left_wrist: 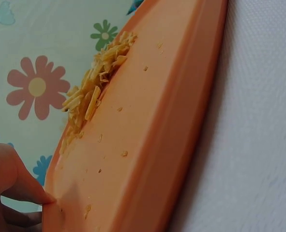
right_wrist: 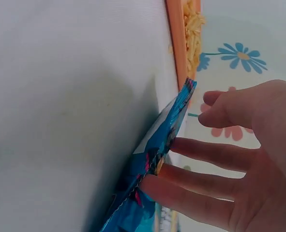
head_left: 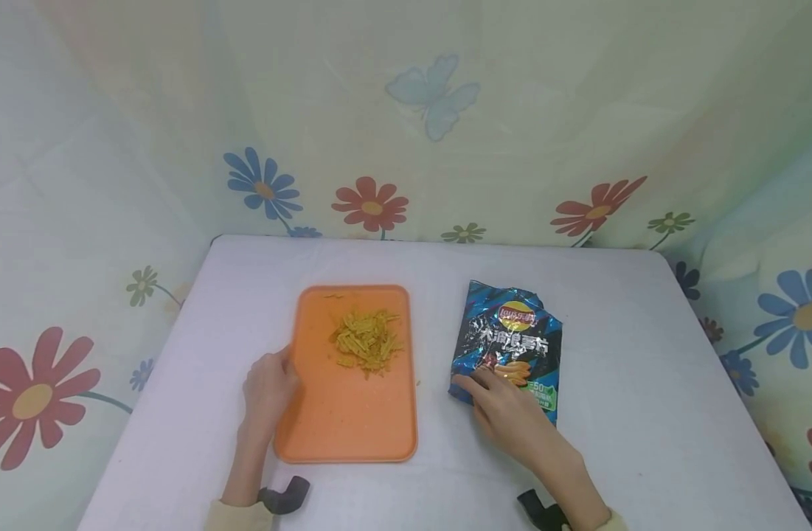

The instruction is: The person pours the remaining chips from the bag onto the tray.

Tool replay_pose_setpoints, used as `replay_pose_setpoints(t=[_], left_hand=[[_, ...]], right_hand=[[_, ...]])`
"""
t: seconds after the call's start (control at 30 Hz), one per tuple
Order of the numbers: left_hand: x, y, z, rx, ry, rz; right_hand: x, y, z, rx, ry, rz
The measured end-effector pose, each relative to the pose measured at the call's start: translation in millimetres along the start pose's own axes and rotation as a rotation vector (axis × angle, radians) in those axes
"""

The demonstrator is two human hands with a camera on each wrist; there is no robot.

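An orange tray (head_left: 349,420) lies on the table, bearing a heap of broken yellow potato chips (head_left: 367,341) toward its far right part. At its left edge my left hand (head_left: 271,389) pinches the rim; the left wrist view shows a fingertip on the inner side and other fingers outside. Small crumbs (left_wrist: 125,153) dot the tray floor. To the right lies a blue chip bag (head_left: 512,339), its top edge torn unevenly. My right hand (head_left: 512,413) rests on the bag's near part. In the right wrist view, extended fingers (right_wrist: 201,188) touch the bag while the thumb stands apart from it.
A white cloth covers the table (head_left: 618,413), whose far edge meets a flowered curtain (head_left: 498,177). Dark wrist straps (head_left: 286,495) show by both sleeves. A tiny crumb lies beside the tray's right edge.
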State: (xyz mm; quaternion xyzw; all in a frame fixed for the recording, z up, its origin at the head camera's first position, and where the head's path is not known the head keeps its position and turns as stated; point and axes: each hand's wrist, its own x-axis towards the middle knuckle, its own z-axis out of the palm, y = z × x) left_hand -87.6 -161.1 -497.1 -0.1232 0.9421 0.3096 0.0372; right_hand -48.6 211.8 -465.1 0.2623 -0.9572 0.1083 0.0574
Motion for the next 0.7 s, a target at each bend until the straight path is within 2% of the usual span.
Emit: replay_pose_setpoints(t=[0.33,0.47,0.53,0.63,0.7], left_hand=[[-1.0,-2.2,-0.6,0.009,0.001,0.004],[-1.4,-3.2,-2.8,0.049,0.002,0.029],[-0.1,-2.3,-4.5,0.084,0.015,0.057],[5.9,4.5,-7.4,0.117,0.053,0.121],[13.3,13.3,-8.7,0.122,0.096,0.194]], right_hand=[[-2,1,2,0.013,-0.014,0.011],[-1,2,0,0.040,-0.001,0.005],[1,5,-4,0.072,0.043,-0.009],[5,11,-10,0.117,0.168,-0.043],[10,15,-14,0.153,0.261,-0.063]])
